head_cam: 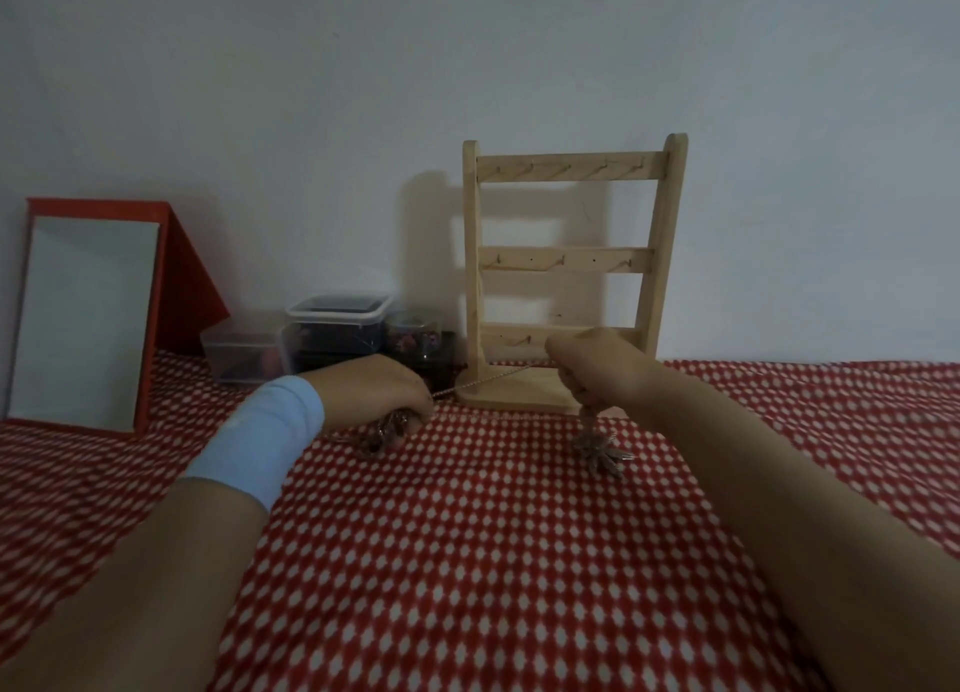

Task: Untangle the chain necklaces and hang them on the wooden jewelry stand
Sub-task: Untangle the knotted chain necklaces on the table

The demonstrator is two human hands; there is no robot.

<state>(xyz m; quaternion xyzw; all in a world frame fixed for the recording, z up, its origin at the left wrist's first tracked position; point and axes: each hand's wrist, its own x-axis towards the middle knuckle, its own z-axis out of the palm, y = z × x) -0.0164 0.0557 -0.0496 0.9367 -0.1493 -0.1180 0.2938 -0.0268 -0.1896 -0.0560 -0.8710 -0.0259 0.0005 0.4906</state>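
metal chain [483, 382] runs taut between your left hand [382, 387], curled on the tangle [387, 429], and right hand [587, 361], pinching it before the stand [566, 257]; likely light, limp, snaggy: hold close to knots.

Two hands, left hand [374, 385] and right hand [592, 359], with one chain [488, 379] stretched between them. Two necklace bunches [597, 447] on the surface. One wooden stand [566, 260] with three rails. Three clear plastic containers [337, 328]. One red-framed mirror [83, 317]. One blue wristband [260, 431].
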